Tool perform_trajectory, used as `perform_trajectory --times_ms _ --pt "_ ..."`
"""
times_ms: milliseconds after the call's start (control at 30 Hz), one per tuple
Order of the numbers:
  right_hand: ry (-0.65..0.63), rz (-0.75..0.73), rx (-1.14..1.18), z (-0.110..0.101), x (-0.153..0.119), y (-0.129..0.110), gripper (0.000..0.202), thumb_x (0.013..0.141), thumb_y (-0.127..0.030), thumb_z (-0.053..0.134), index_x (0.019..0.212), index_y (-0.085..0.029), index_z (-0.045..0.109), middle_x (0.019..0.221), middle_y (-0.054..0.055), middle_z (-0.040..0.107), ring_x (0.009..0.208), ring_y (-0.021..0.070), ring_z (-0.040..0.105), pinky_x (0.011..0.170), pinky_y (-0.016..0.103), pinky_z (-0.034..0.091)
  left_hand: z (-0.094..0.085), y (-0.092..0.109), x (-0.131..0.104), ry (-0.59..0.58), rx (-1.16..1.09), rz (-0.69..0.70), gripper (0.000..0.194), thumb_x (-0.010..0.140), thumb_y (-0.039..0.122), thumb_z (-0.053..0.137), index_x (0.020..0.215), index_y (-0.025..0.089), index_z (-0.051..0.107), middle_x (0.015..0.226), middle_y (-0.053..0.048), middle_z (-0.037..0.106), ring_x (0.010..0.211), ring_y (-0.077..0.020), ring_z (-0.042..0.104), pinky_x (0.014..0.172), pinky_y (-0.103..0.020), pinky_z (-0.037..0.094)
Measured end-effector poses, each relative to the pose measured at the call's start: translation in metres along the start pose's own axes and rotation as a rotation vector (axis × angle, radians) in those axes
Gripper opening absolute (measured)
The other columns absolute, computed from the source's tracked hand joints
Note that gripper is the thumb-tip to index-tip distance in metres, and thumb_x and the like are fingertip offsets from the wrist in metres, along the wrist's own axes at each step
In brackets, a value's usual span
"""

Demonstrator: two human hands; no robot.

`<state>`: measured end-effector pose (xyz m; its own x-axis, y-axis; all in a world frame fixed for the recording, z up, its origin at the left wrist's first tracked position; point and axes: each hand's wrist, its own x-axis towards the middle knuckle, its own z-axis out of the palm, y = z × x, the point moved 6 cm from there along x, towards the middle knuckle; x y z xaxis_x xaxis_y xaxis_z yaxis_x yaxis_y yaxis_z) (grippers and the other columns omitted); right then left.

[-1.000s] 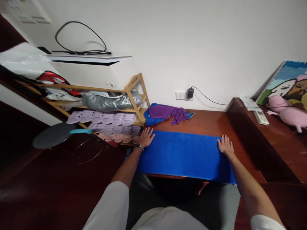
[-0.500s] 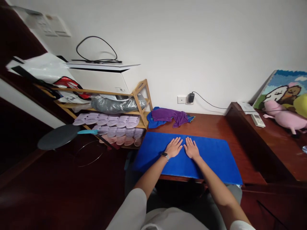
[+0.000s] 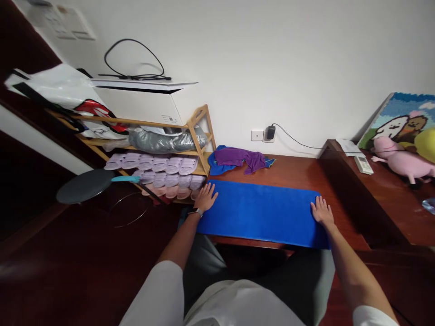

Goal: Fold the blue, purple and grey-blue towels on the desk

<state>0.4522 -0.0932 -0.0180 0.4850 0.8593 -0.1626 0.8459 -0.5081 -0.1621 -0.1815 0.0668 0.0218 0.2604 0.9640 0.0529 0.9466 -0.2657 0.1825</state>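
A blue cloth (image 3: pixel 261 213) lies spread flat on the reddish-brown wooden table (image 3: pixel 295 174), its near side reaching the table's front edge. At the cloth's left end rests my left hand (image 3: pixel 206 197), fingers stretched out, a watch on the wrist. My right hand (image 3: pixel 322 211) lies flat on the far right corner with its fingers apart. Neither hand holds anything. Behind the cloth, near the wall, sits a crumpled purple cloth (image 3: pixel 239 157) on top of another blue cloth (image 3: pixel 217 168).
To the left, a wooden rack (image 3: pixel 200 154) carries several lilac slippers (image 3: pixel 171 165) and a white box (image 3: pixel 139 104). A round dark stool (image 3: pixel 84 185) stands beside it. On the raised right surface are a remote control (image 3: pixel 363 165) and a pink plush toy (image 3: pixel 401 158).
My hands have slid apart from the cloth's middle, the left one to its left end, the right one to its right end. The cloth's near right corner has shifted slightly left.
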Motion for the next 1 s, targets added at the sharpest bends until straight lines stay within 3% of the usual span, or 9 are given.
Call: perform_trajectory --times_ms 200,333,433,567,633,667,767,933,1000 --pt "-0.056 0.045 0.022 -0.016 -0.001 -0.018 0.084 0.104 -0.056 0.011 0.169 -0.004 0.015 0.178 0.013 0.008 0.165 0.0284 0.009 0.133 0.049 0.007 -0.003 -0.003 0.008 -0.005 -0.027 -0.018 0.069 0.109 0.048 0.037 0.161 0.003 0.036 0.170 -0.022 0.034 0.159 -0.0304 0.030 0.127 -0.051 0.028" --pt "0.125 -0.083 -0.009 -0.026 -0.028 -0.046 0.083 0.105 -0.055 0.013 0.168 -0.002 0.022 0.177 0.017 0.013 0.165 0.0299 0.010 0.133 0.051 0.008 -0.008 0.008 -0.011 0.039 -0.023 0.013 0.069 0.110 0.048 0.031 0.161 0.001 0.036 0.171 -0.023 0.030 0.160 -0.0311 0.027 0.129 -0.052 0.024" --pt "0.247 -0.340 -0.028 -0.018 -0.072 -0.113 0.077 0.107 -0.052 0.016 0.169 -0.007 0.024 0.176 0.015 0.019 0.164 0.0288 0.011 0.132 0.052 0.009 0.001 0.069 -0.032 0.065 -0.023 0.175 0.067 0.110 0.051 0.029 0.162 0.011 0.039 0.173 -0.015 0.030 0.162 -0.0268 0.023 0.132 -0.046 0.020" --pt "0.176 -0.600 -0.015 0.012 -0.126 -0.215 0.071 0.109 -0.050 0.016 0.169 -0.012 0.026 0.175 0.011 0.024 0.164 0.0253 0.017 0.132 0.048 0.012 0.025 0.185 -0.059 0.090 -0.053 0.494 0.064 0.112 0.051 0.023 0.165 0.019 0.037 0.173 -0.009 0.034 0.162 -0.0220 0.026 0.133 -0.043 0.020" --pt "0.111 -0.621 -0.022 0.025 -0.135 -0.239 0.071 0.109 -0.050 0.016 0.168 -0.012 0.028 0.174 0.011 0.026 0.163 0.0244 0.020 0.132 0.047 0.013 0.035 0.212 -0.065 0.070 -0.063 0.530 0.063 0.112 0.051 0.022 0.166 0.022 0.034 0.172 -0.008 0.036 0.161 -0.0210 0.028 0.132 -0.043 0.020" --pt "0.088 -0.607 -0.026 0.029 -0.135 -0.240 0.071 0.109 -0.050 0.016 0.168 -0.012 0.028 0.174 0.010 0.027 0.163 0.0240 0.021 0.132 0.047 0.013 0.037 0.214 -0.066 0.061 -0.064 0.526 0.063 0.112 0.052 0.022 0.167 0.023 0.034 0.171 -0.008 0.037 0.160 -0.0212 0.029 0.132 -0.044 0.020" --pt "0.055 -0.499 -0.052 0.032 -0.117 -0.194 0.072 0.109 -0.052 0.016 0.170 -0.014 0.024 0.174 0.010 0.026 0.163 0.0231 0.021 0.132 0.047 0.012 0.034 0.178 -0.066 0.046 -0.048 0.453 0.066 0.110 0.058 0.028 0.167 0.026 0.033 0.172 -0.007 0.036 0.160 -0.0231 0.030 0.132 -0.046 0.021" --pt "0.030 -0.164 -0.093 0.015 -0.070 -0.038 0.077 0.106 -0.052 0.015 0.170 -0.011 0.020 0.177 0.011 0.017 0.164 0.0246 0.014 0.133 0.046 0.010 0.011 0.062 -0.067 0.056 0.021 0.171 0.071 0.107 0.060 0.031 0.167 0.023 0.034 0.172 -0.010 0.035 0.160 -0.0287 0.030 0.131 -0.051 0.023" --pt "0.033 -0.071 -0.069 0.009 -0.059 0.008 0.079 0.105 -0.054 0.012 0.170 -0.010 0.018 0.177 0.010 0.016 0.164 0.0246 0.014 0.133 0.046 0.012 0.004 0.028 -0.070 0.072 0.046 0.080 0.074 0.106 0.060 0.031 0.167 0.018 0.034 0.171 -0.014 0.035 0.160 -0.0320 0.029 0.131 -0.053 0.023"
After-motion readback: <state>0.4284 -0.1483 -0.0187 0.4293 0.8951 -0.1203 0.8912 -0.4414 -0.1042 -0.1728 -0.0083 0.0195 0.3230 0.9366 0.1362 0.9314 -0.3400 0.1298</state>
